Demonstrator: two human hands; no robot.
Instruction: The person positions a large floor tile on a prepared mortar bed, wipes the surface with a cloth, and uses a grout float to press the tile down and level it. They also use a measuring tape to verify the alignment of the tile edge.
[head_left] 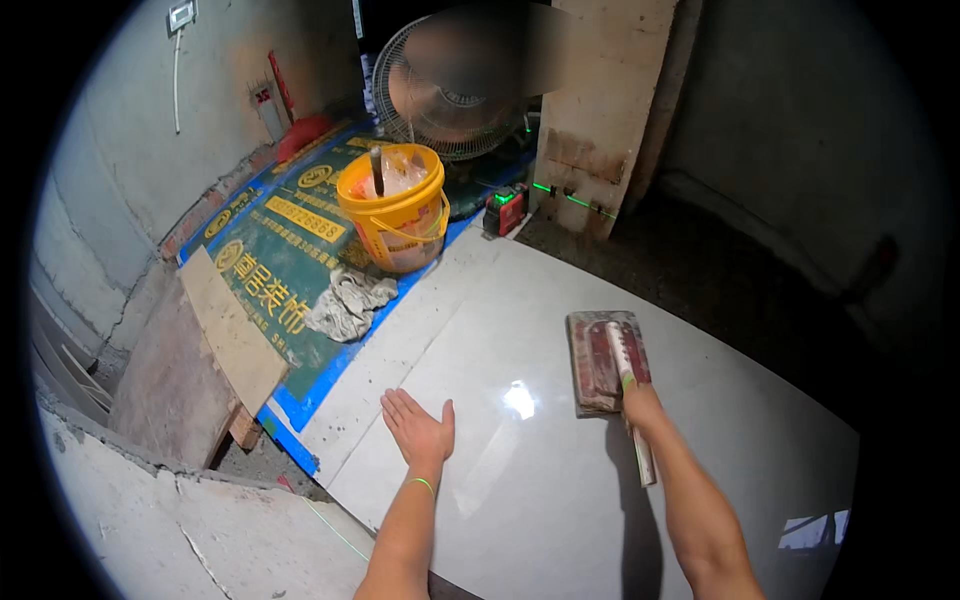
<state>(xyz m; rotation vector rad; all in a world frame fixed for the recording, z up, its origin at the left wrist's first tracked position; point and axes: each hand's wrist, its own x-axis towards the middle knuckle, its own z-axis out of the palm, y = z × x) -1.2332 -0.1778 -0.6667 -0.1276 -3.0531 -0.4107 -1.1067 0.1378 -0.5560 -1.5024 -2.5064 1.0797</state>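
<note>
My left hand [419, 432] lies flat with its fingers stretched out near the left edge of a large glossy pale grey floor tile [540, 490]. Near the middle of the same tile, my right hand [643, 405] is wrapped round the pale handle of a flat rectangular tool [592, 362]. That tool has a worn reddish top and a grimy grey rim, and its handle sticks out past my fist toward me. Whether its underside touches the tile, I cannot tell. A joint line separates this tile from another pale tile strip [405, 345] on its left.
Beyond my left hand, a yellow bucket [405, 235] holds a dark-handled tool [377, 172]. A crumpled grey rag [350, 303] lies beside it on green-and-blue floor sheeting [265, 262]. A laser level [504, 212] casts green lines near the pillar [600, 120]. Behind are a fan [400, 110] and boards [165, 375].
</note>
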